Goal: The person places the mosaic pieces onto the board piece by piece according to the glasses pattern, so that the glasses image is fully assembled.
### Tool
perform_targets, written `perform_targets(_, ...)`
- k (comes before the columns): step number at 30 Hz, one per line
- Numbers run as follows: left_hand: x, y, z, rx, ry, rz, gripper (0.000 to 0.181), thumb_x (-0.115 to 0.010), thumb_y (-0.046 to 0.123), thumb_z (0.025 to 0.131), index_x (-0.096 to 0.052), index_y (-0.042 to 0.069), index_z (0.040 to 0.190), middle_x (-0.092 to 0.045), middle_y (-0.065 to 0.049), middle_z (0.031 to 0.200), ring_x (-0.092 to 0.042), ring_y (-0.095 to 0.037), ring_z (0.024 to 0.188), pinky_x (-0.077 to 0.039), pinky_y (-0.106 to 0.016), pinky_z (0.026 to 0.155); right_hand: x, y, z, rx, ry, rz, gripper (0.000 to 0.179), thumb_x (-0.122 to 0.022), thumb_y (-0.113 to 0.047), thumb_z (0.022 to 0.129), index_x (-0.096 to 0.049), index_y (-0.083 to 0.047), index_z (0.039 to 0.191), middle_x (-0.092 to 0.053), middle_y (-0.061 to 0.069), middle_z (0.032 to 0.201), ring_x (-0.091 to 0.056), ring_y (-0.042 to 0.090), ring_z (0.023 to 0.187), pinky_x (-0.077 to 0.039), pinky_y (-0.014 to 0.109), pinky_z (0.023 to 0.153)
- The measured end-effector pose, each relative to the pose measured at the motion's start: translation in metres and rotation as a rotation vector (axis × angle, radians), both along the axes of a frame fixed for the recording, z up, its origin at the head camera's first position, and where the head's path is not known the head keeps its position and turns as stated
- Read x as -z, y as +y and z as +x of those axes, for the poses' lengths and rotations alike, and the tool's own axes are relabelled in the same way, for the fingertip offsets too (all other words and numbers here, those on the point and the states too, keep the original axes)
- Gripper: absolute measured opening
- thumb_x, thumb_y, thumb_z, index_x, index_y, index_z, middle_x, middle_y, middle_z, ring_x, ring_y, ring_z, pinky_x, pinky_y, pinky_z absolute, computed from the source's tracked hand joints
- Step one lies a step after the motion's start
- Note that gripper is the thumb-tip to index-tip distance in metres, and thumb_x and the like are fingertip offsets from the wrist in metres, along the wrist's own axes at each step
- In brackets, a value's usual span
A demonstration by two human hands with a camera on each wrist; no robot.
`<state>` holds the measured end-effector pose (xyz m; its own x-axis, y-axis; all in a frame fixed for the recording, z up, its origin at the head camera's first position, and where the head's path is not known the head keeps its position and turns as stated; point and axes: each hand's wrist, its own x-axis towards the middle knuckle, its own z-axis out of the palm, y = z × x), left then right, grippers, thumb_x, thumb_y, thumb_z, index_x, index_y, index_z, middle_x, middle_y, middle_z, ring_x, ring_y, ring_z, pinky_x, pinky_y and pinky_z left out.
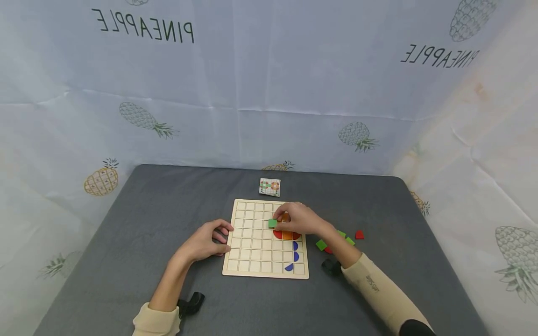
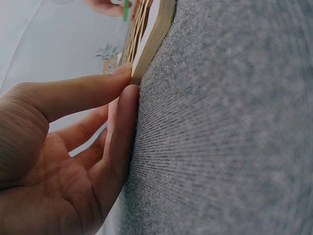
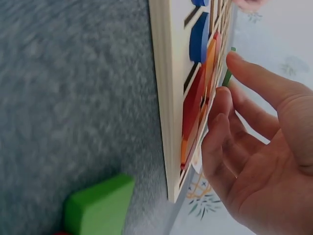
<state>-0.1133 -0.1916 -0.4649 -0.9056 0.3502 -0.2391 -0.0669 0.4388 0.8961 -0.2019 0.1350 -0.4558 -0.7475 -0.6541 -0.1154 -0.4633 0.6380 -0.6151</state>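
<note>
My right hand pinches a green square tile between thumb and fingertips, just over the wooden grid board. In the right wrist view the green tile is tipped on edge above the grid. Red rounded pieces and an orange piece lie in the board's cells beneath that hand, which partly hides them. Blue half-circles run down the right side. On the board's left edge, my left hand grips with thumb and finger; the left wrist view shows this edge close up.
A small printed pattern card lies behind the board. Loose green pieces and a red piece are scattered on the grey table to the right, partly hidden by my right forearm. A pineapple-print curtain hangs behind.
</note>
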Motion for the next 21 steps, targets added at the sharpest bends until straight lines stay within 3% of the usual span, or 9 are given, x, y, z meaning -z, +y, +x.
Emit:
perform_targets(7,0.002,0.0,0.003,0.004,0.001,0.011,0.049,-0.085,-0.004,0.087,-0.064,-0.004,0.132,-0.059,-0.021,0.117,-0.066,-0.022,0.095,-0.064,-0.036,0.068,0.004,-0.01,0.003,-0.012,0.018,0.0,0.02,-0.084,-0.025,0.096,-0.079,-0.011,0.11,-0.073,-0.002,0.095,-0.055,0.004,0.072,-0.048,0.022,0.069)
perform_targets(21,0.007,0.0,0.004,-0.001,0.028,0.019,0.05,-0.083,-0.006,0.087,-0.063,-0.005,0.133,-0.059,-0.023,0.117,-0.065,-0.022,0.095,-0.064,-0.039,0.066,0.008,-0.016,0.007,0.0,0.061,0.012,0.022,-0.085,-0.027,0.095,-0.08,-0.012,0.112,-0.075,-0.003,0.097,-0.062,0.004,0.083,-0.054,0.024,0.079)
